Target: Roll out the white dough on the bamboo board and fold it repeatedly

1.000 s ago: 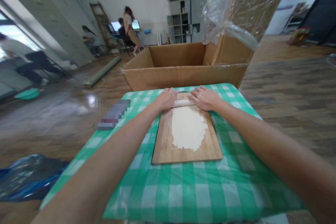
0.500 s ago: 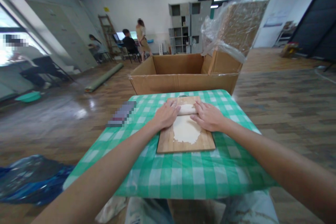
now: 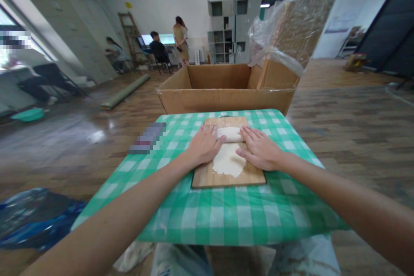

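A thin, ragged-edged sheet of pale dough lies on a wooden cutting board. Across its far end sits a thick whitish roll, close to the dough in colour; I cannot tell whether it is rolled-up dough or a floured rolling pin. My left hand rests flat over the roll's left end, fingers stretched forward and thumb towards the middle. On the right end lies my right hand, its fingers extended and its thumb apart above the dough. Both ends of the roll are hidden by my fingers.
A green-and-white checked cloth covers the small table. At its left edge lies a blurred-out flat object. Beyond the table stands a large open cardboard box. Blue plastic lies on the floor at left. Several people are in the background.
My right thumb has shifted a little, and both hands still lie on the roll. The view has tilted slightly. A standing person at the back has turned and moved right.
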Motion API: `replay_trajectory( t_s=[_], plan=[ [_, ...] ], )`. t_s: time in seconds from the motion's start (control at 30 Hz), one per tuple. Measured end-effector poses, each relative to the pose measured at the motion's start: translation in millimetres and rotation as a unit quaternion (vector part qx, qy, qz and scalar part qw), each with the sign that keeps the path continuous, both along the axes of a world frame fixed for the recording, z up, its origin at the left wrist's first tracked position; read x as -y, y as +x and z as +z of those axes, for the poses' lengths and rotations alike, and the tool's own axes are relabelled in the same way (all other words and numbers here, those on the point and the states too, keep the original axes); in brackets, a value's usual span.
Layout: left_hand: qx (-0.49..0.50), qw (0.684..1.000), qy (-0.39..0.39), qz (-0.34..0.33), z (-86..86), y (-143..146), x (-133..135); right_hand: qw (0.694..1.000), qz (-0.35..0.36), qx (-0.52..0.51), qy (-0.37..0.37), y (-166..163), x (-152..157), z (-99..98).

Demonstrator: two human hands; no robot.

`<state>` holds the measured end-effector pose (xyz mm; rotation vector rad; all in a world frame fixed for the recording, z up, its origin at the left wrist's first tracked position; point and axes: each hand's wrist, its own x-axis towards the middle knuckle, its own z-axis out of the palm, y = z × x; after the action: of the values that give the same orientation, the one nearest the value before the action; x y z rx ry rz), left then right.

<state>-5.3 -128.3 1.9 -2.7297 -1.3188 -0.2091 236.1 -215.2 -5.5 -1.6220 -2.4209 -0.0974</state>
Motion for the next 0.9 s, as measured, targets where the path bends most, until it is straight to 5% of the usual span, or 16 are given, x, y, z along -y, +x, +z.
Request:
replay_trajectory(
  t_s=[0.3,0.53,0.9],
  plan=[
    [-0.006,0.999,-0.038,0.001,3.1,24,-71,0.998,0.001,-0.041,-0.054,12,-82,9.7],
    [0.0,0.997,-0.076,-0.005,1.3,31,-107,0.995,-0.053,-0.023,-0.078,18,-118,5.5],
    [-0.026,0.998,0.013,-0.06,0.9,21,-70,0.999,-0.033,0.023,0.009,6,-75,6.2]
  ],
)
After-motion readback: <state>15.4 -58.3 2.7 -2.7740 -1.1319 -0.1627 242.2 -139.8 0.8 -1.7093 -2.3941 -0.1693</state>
